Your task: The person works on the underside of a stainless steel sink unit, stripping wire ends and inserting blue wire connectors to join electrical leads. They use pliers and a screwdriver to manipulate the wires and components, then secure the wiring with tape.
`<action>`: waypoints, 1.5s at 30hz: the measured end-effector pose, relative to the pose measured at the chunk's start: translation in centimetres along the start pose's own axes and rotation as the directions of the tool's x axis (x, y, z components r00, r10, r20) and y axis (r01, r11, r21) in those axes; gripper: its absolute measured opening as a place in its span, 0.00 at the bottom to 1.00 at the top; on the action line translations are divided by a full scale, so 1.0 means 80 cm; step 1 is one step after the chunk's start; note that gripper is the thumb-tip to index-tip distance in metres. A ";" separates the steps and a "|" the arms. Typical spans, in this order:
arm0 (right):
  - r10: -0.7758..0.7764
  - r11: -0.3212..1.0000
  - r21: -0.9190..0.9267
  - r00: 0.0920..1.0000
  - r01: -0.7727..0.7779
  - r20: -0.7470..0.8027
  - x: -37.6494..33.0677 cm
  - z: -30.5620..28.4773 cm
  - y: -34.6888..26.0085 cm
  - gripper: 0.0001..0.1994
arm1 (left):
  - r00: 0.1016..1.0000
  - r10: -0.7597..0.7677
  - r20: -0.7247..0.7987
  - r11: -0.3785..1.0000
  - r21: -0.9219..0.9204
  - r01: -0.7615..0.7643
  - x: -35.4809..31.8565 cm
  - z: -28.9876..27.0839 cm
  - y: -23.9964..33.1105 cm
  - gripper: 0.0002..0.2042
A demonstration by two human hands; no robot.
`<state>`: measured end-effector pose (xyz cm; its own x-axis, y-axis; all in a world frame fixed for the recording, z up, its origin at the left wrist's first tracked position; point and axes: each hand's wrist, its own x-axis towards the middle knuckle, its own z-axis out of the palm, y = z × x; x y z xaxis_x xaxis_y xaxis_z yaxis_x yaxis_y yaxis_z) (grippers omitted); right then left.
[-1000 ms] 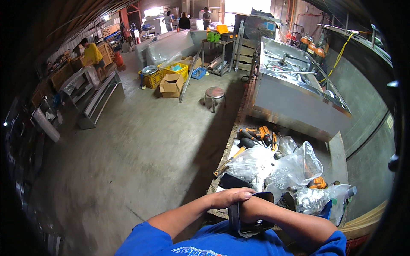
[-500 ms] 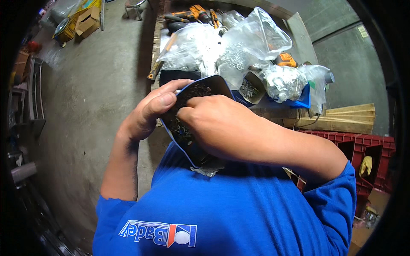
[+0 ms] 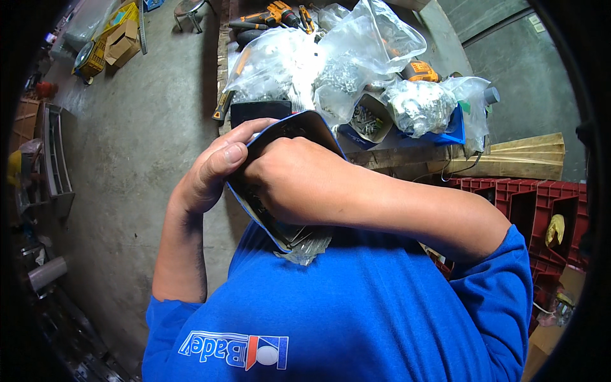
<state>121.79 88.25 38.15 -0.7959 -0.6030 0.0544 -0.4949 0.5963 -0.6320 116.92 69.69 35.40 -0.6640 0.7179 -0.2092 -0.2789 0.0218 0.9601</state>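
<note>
In the head view, the left hand point(image 3: 213, 170) had its grip clamped on the left rim of a blue-edged container point(image 3: 317, 129) near the shirt point(image 3: 375, 286), presumably to steady it. The right hand point(image 3: 293, 178) dipped inside; hidden fingers left its grip impossible to tell. The desk point(image 3: 400, 156) stood beyond, bearing an open tin point(image 3: 383, 120), likely for easy reach.

From afar I watch through the left of two fisheye cameras on the person's head, facing steeply down onto an open rectangular blue-rimmed container point(image 3: 323, 130) close to the lens; below it I see the blue cloth shirt point(image 3: 382, 299), beyond it the wood-edged workbench point(image 3: 382, 158), left of it the grey concrete floor point(image 3: 140, 127), farther off, with straight edges curving outward
</note>
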 end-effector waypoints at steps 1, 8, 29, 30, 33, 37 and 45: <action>-0.010 1.000 0.018 1.000 0.010 0.004 0.001 0.003 0.001 0.06 | 1.000 -0.001 0.002 1.000 -0.003 0.001 0.000 0.000 0.000 0.48; -0.029 0.995 -0.092 0.998 0.034 0.051 0.004 0.007 0.005 0.06 | 1.000 -0.019 0.014 0.999 -0.035 0.019 -0.002 0.004 -0.002 0.48; 0.057 0.997 -0.074 0.951 -0.036 0.304 0.013 -0.015 -0.011 0.08 | 0.999 -0.039 0.016 0.997 -0.059 0.040 -0.001 0.003 -0.005 0.49; 0.053 0.996 -0.085 0.955 -0.030 0.292 0.014 -0.013 -0.013 0.08 | 0.999 -0.035 0.018 0.997 -0.064 0.036 0.000 0.004 -0.005 0.49; 0.041 0.995 -0.101 0.950 -0.009 0.311 0.016 -0.015 -0.014 0.09 | 1.000 -0.028 0.013 0.997 -0.066 0.029 0.000 0.003 -0.006 0.48; -0.053 0.989 -0.117 0.946 0.095 0.319 0.010 -0.029 -0.018 0.08 | 1.000 -0.018 -0.006 0.998 -0.056 0.018 -0.006 0.001 -0.008 0.47; 0.175 0.810 0.524 0.961 -0.263 0.213 -0.023 -0.098 -0.016 0.07 | 0.999 -0.030 -0.021 0.994 -0.109 0.027 -0.014 -0.001 -0.009 0.47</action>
<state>121.12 92.74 44.88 -0.7771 -0.5885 -0.2231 -0.0087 0.3645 -0.9312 117.80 68.86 34.95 -0.6700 0.7020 -0.2415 -0.3706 -0.0344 0.9281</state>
